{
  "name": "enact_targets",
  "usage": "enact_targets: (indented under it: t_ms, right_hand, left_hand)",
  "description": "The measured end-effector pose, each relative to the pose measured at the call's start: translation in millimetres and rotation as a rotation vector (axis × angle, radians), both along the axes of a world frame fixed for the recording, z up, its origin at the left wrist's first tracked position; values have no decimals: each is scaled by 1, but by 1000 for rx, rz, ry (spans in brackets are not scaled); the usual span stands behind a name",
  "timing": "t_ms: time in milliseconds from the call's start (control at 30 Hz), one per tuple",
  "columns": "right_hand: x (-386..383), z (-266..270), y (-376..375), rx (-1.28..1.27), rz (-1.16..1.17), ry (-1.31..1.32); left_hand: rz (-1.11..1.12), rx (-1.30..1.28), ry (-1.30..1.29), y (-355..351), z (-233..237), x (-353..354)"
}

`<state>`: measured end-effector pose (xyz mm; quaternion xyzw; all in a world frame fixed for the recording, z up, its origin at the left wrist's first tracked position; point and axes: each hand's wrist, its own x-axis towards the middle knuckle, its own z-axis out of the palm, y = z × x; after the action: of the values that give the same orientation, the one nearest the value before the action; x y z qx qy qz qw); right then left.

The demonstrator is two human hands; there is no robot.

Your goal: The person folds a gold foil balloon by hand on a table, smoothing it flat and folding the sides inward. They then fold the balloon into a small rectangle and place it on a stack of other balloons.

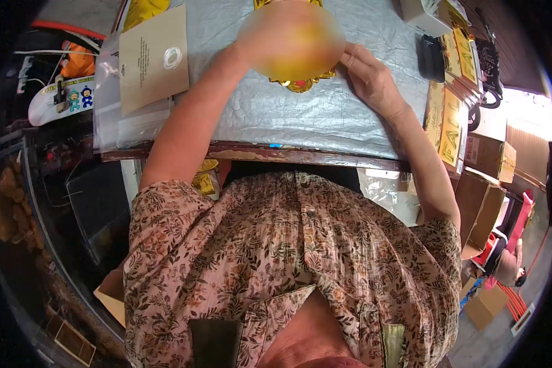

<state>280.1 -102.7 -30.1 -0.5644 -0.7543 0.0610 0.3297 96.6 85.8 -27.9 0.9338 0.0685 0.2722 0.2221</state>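
Note:
A shiny gold foil piece [300, 84] with a red spot near its lower edge lies on the silver-grey table cover. A blurred patch covers most of it. My left hand [260, 46] reaches over the foil from the left, and the blur hides its fingers. At the foil's right side is my right hand [369, 76], fingers bent and pinched together at the edge of the blur, closed on the foil's rim. More gold foil shows above the blur.
A brown card [153, 61] with a white ring lies on clear plastic bags [126, 129] at the left. A black object [432, 58] and stacked yellow "FALL" packs [451, 126] line the right edge. Cardboard boxes [481, 211] and another person [510, 267] are farther right.

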Motion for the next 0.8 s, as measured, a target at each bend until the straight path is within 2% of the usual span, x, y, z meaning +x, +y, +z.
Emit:
enact_targets:
  t_ms: [133,267,433,533,800]
  right_hand:
    - [4,-2,2,-8,-29,55]
    - [7,-1,2,-30,-39,68]
    - [8,-1,3,-42,-41,83]
    - [5,0,3,-41,-55,83]
    - [4,-2,3,-42,6,30]
  left_hand:
    - [45,-45,75,-9,15,-2]
    - [59,-54,66,-7,9,-1]
    - [-54,-66,35,5,0,-2]
    - [-37,-56,127,0,13,-4]
    - [-27,-109,111,1,8,-2]
